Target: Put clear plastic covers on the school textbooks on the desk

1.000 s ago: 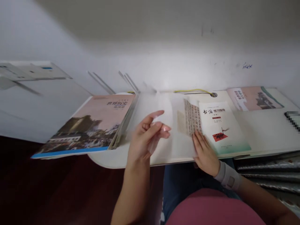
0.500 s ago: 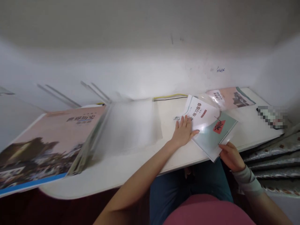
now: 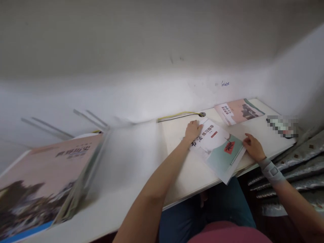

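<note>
A white-and-green workbook (image 3: 219, 148) with a red mark on its cover lies slanted on the white desk (image 3: 182, 175), its near corner over the front edge. My left hand (image 3: 192, 130) rests on the book's far left corner, fingers curled down onto it. My right hand (image 3: 253, 146) touches the book's right edge with bent fingers; a grey wrist brace is on that arm. A clear plastic sleeve (image 3: 131, 148) lies blurred on the desk to the left.
A large pink textbook (image 3: 48, 175) lies on a stack at the left. A second pink book (image 3: 238, 110) sits at the far right by the wall. A yellow cable (image 3: 177, 116) runs to a desk grommet. Patterned fabric (image 3: 298, 158) hangs at the right.
The workbook has turned and shifted farther onto the desk. My left hand moved to its far corner and my right hand went from its near corner to its right edge. The view swung right.
</note>
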`<state>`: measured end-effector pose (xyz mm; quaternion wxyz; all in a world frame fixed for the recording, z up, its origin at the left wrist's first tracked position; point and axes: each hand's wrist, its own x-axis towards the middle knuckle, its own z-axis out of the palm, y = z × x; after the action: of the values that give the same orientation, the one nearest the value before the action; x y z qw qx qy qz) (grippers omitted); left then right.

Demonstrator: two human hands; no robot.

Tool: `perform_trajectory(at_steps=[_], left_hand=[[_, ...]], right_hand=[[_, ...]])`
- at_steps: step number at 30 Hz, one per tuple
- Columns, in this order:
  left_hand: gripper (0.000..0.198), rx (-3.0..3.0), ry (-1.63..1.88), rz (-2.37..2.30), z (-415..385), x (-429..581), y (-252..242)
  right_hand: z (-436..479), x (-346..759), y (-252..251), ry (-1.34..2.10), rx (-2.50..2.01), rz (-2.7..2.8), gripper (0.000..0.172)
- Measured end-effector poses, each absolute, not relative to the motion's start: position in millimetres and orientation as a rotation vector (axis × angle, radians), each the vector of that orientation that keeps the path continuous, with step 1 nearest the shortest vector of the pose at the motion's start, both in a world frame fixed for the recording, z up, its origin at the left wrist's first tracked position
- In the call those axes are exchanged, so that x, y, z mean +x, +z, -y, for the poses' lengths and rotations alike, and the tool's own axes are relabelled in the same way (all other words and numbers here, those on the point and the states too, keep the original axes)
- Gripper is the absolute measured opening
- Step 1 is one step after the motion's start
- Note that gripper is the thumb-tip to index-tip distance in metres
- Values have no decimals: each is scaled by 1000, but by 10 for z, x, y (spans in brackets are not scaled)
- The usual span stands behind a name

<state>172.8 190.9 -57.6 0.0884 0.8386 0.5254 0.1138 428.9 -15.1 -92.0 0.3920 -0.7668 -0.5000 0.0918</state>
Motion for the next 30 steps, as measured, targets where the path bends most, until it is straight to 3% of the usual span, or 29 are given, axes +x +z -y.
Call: perform_trajectory(at_steps=[9, 13, 17, 27, 30], left_hand=[[32, 2399, 89, -1565, -1856, 1247, -514], [39, 2320, 44, -1531, -1850, 999, -503], [29, 2277, 127, -1571, -1867, 1024, -559], [26, 2172, 215, -1967, -1872, 794, -522], [28, 2148, 205, -2096, -1864, 706, -555]], right_hand=[[133, 4197, -871, -54, -2402, 1506, 50], [-1, 4276, -798, 123, -2366, 1580, 42], [-44, 4313, -730, 177, -2372, 1599, 39], [-822, 3762, -591, 79, -2325, 1727, 30], [-1131, 3527, -556, 46, -2286, 1813, 36]])
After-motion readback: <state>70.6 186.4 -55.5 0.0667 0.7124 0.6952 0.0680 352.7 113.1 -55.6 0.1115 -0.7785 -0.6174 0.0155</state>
